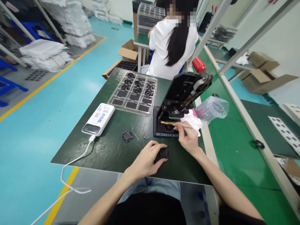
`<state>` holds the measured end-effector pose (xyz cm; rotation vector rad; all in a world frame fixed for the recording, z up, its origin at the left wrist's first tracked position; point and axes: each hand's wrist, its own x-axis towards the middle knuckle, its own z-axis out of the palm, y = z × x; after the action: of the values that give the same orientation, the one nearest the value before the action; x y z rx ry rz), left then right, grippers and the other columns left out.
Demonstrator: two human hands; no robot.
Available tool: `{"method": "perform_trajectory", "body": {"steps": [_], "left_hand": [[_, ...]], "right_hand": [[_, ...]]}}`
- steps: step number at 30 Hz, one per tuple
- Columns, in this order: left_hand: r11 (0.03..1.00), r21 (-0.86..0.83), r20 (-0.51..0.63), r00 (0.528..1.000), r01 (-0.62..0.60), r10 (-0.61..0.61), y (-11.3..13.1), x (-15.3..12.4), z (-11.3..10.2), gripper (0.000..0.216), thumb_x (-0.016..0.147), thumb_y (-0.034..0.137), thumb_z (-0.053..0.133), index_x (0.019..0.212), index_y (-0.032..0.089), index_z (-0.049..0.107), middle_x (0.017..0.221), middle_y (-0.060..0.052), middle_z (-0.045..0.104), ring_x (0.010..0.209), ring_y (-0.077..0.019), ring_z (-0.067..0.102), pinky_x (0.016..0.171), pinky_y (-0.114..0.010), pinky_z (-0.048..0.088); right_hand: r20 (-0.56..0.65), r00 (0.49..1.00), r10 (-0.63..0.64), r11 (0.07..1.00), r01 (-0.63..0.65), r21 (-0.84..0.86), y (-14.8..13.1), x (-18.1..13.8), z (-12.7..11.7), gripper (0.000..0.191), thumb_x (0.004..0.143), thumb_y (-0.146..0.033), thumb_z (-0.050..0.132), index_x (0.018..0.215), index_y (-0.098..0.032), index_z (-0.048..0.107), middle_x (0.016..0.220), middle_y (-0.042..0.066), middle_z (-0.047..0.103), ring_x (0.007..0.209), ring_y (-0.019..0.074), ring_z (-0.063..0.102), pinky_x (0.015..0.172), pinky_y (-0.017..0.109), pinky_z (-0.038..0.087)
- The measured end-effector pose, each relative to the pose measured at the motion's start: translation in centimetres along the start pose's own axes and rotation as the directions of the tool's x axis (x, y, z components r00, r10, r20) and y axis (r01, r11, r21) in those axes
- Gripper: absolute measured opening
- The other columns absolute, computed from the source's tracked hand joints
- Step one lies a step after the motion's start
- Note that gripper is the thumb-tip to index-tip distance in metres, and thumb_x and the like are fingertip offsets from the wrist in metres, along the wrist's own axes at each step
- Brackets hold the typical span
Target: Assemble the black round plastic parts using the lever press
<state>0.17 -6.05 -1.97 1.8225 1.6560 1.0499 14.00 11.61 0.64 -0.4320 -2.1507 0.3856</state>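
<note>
"Gripping what, your hands?"
"Your left hand [148, 158] holds a black part [164, 152], before the press [180, 90]; your right hand [188, 139] pinches a thin tool [167, 123] over its base [168, 127]."
"Which step?"
"Perhaps you tend the base; next calls for steadiness."

One press [179, 89], one clear tray [136, 110], one white power bank [100, 117] and one loose black ring [124, 136] are sitting on the surface [140, 125], with one cable [84, 152] trailing.
</note>
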Motion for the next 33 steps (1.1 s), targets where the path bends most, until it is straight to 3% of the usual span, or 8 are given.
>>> {"method": "perform_trajectory", "body": {"steps": [5, 10, 15, 19, 22, 28, 33], "left_hand": [[1.0, -0.013, 0.025, 0.999, 0.021, -0.021, 0.0, 0.0, 0.0, 0.045, 0.091, 0.021, 0.071, 0.132, 0.023, 0.053, 0.115, -0.008, 0.069, 0.115, -0.026, 0.062, 0.089, -0.039, 0.061], [0.998, -0.042, 0.049, 0.998, 0.043, -0.041, 0.0, 0.1, 0.1, 0.045, 0.092, 0.02, 0.07, 0.133, 0.022, 0.05, 0.12, -0.008, 0.067, 0.117, -0.0268, 0.059, 0.088, -0.04, 0.061], [0.997, -0.058, -0.019, 0.999, 0.046, -0.047, 0.0, 0.1, 0.2, 0.046, 0.089, 0.019, 0.074, 0.128, 0.023, 0.05, 0.123, -0.009, 0.064, 0.114, -0.0264, 0.059, 0.08, -0.037, 0.062], [0.998, -0.045, -0.059, 0.997, 0.052, -0.055, -0.1, 0.1, 0.3, 0.049, 0.085, 0.017, 0.078, 0.126, 0.022, 0.051, 0.114, -0.008, 0.066, 0.105, -0.0244, 0.061, 0.079, -0.037, 0.063], [0.997, -0.047, -0.086, 0.994, 0.059, -0.063, -0.2, 0.2, 0.4, 0.052, 0.081, 0.017, 0.082, 0.123, 0.023, 0.053, 0.112, -0.006, 0.067, 0.102, -0.0233, 0.062, 0.076, -0.035, 0.063], [0.992, -0.083, -0.099, 0.989, 0.098, -0.106, -0.4, 0.1, 0.7, 0.06, 0.076, 0.018, 0.087, 0.125, 0.023, 0.053, 0.108, -0.004, 0.066, 0.086, -0.0179, 0.065, 0.077, -0.035, 0.064], [0.984, -0.116, -0.091, 0.985, 0.136, -0.147, -0.4, 0.1, 0.6, 0.056, 0.076, 0.019, 0.087, 0.121, 0.024, 0.055, 0.107, -0.003, 0.064, 0.082, -0.0163, 0.066, 0.077, -0.035, 0.064]], "right_hand": [[-0.044, 0.999, 0.006, 0.999, -0.008, -0.051, -2.6, -0.3, -3.4, 0.022, 0.097, -0.005, 0.05, 0.092, -0.019, 0.065, 0.07, 0.001, 0.066, 0.066, 0.0137, 0.063, 0.065, 0.028, 0.051], [0.26, 0.951, 0.168, 0.983, -0.143, -0.111, -4.0, -3.1, -6.1, 0.014, 0.099, -0.01, 0.056, 0.092, -0.018, 0.064, 0.079, 0.002, 0.067, 0.07, 0.0125, 0.065, 0.065, 0.025, 0.052], [0.253, 0.943, 0.215, 0.976, -0.203, -0.073, -3.1, -6.8, -5.4, 0.012, 0.099, -0.013, 0.056, 0.099, -0.018, 0.067, 0.088, 0.006, 0.073, 0.076, 0.0162, 0.071, 0.07, 0.028, 0.057], [0.215, 0.926, 0.311, 0.943, -0.329, 0.051, -3.7, -6.9, -4.6, 0.017, 0.099, -0.01, 0.055, 0.103, -0.018, 0.07, 0.083, 0.003, 0.072, 0.073, 0.0138, 0.07, 0.069, 0.026, 0.057], [0.254, 0.894, 0.368, 0.89, -0.418, 0.184, -4.5, -6.2, -3.1, 0.015, 0.099, -0.013, 0.057, 0.1, -0.018, 0.072, 0.081, 0.001, 0.072, 0.067, 0.0118, 0.069, 0.064, 0.023, 0.057], [0.268, 0.919, 0.288, 0.92, -0.344, 0.19, -4.6, -6.1, 0.2, 0.016, 0.099, -0.013, 0.056, 0.092, -0.018, 0.069, 0.08, 0.002, 0.072, 0.069, 0.0128, 0.07, 0.066, 0.023, 0.057], [0.269, 0.934, 0.234, 0.95, -0.279, 0.142, -4.5, -6.3, 0.4, 0.014, 0.099, -0.011, 0.055, 0.093, -0.019, 0.065, 0.079, 0.002, 0.07, 0.069, 0.0137, 0.068, 0.067, 0.026, 0.056]]}}
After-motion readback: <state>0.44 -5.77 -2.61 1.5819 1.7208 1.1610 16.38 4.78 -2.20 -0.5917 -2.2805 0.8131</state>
